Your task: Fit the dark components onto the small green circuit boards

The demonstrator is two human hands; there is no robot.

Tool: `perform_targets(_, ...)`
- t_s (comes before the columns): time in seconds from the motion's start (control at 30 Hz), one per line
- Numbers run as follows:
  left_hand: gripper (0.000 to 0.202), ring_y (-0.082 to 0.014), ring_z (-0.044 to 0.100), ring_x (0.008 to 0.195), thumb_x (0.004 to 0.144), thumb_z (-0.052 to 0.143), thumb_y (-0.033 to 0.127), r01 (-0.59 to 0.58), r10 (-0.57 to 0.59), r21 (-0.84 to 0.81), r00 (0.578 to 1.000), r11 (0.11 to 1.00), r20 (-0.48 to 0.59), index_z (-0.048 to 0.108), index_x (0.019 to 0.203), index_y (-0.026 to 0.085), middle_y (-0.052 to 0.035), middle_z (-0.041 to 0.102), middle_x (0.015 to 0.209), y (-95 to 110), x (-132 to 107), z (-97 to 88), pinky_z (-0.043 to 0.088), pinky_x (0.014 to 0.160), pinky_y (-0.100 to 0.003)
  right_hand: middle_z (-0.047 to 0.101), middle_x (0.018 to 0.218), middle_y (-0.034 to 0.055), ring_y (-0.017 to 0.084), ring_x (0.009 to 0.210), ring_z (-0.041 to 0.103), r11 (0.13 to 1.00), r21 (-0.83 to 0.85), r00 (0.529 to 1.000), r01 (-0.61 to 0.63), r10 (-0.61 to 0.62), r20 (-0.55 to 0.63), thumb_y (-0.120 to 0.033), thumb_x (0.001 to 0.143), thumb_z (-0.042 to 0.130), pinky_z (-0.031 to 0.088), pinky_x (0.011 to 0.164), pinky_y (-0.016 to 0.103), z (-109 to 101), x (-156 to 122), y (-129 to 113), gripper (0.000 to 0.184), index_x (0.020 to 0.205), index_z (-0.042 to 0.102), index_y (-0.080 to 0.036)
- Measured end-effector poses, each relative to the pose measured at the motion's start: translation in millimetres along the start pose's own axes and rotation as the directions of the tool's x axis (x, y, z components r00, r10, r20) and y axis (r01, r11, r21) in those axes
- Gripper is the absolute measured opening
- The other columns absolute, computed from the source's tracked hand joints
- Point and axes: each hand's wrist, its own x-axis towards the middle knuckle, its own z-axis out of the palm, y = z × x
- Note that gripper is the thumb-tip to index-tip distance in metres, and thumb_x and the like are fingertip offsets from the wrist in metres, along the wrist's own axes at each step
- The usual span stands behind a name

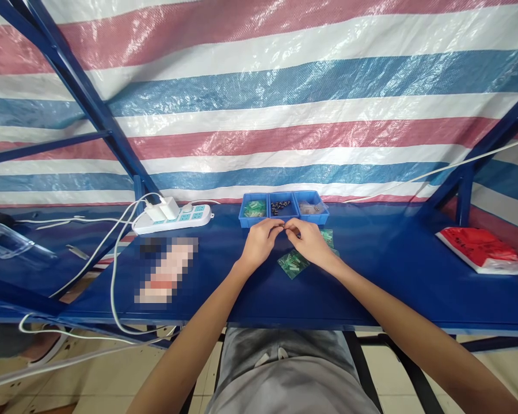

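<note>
My left hand (260, 241) and my right hand (309, 240) meet fingertip to fingertip just in front of the blue bins. Both are closed in a pinch, and whatever is between the fingers is too small to make out. Beyond them, the left blue bin (240, 214) holds green pieces (254, 208). Small dark parts (280, 206) lie in the middle bin (284, 217), and the right bin (323, 218) contains small clear or pale pieces (309, 207). Green circuit boards (292, 263) rest on the table below my right hand, which partly hides others.
On the left of the blue table (388, 287) is a white power strip (176, 218) with plugs and trailing white cables (113, 270). A pixelated patch (168, 273) covers something nearby. At the right lies a red packet (483, 250). Striped sheeting (285, 132) hangs behind.
</note>
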Motion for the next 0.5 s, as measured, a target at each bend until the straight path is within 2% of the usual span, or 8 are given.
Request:
perform_targets(0.1, 0.022, -0.0190, 0.070, 0.096, 0.100, 0.051, 0.024, 0.001, -0.001, 0.023, 1.000, 1.000, -0.007, 0.072, 0.108, 0.021, -0.0050, 0.074, 0.106, 2.1, 0.4, 0.3, 0.055, 0.091, -0.034, 0.071, 0.083, 0.0027, 0.021, 0.077, 0.066, 1.000, 0.018, 1.000, -0.018, 0.018, -0.014, -0.026, 0.090, 0.052, 0.047, 0.070, 0.031, -0.5, 1.0, 0.7, 0.013, 0.089, 0.065, -0.022)
perform_targets(0.27, 0.024, -0.0190, 0.070, 0.093, 0.101, 0.050, 0.026, -0.018, 0.018, -0.013, 1.000, 1.000, -0.003, 0.072, 0.110, 0.020, -0.0060, 0.074, 0.102, 0.6, 0.3, 1.4, 0.056, 0.088, -0.034, 0.072, 0.080, 0.0021, 0.021, 0.075, 0.065, 0.998, 0.043, 0.999, -0.050, 0.050, -0.006, -0.030, 0.091, 0.052, 0.045, 0.067, 0.030, -0.2, 0.6, 0.3, 0.020, 0.084, 0.069, -0.022)
perform_targets(0.5, 0.028, -0.0159, 0.069, 0.085, 0.101, 0.047, 0.020, -0.053, 0.057, -0.053, 0.996, 0.997, 0.069, 0.069, 0.117, 0.020, -0.0049, 0.072, 0.098, -2.2, -1.6, 2.4, 0.057, 0.082, -0.030, 0.071, 0.076, 0.0027, 0.020, 0.070, 0.065, 0.988, 0.123, 0.995, -0.098, 0.101, -0.017, -0.031, 0.090, 0.051, 0.047, 0.067, 0.031, -3.1, 0.2, 0.3, 0.022, 0.081, 0.069, -0.021)
